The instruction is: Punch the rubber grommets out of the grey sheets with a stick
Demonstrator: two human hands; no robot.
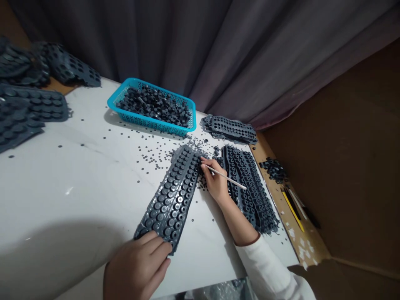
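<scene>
A dark grey rubber sheet with rows of round raised parts (170,191) lies slantwise on the white table. My left hand (139,264) grips its near end, fingers closed over the edge. At the sheet's far right corner is my right hand (215,179), closed in a pinch around a thin pale stick (233,181) whose end points to the lower right. The fingertips touch or nearly touch the corner; the stick's other end is hidden there. Small dark discs (153,156) are scattered around the far end of the sheet.
Behind the sheet stands a blue basket (153,121) full of small dark parts. Stacked sheets (250,187) lie right of my right hand, another stack (231,128) beyond. More sheets (46,102) are at far left. A yellow tool (293,209) rests on the brown ledge at right.
</scene>
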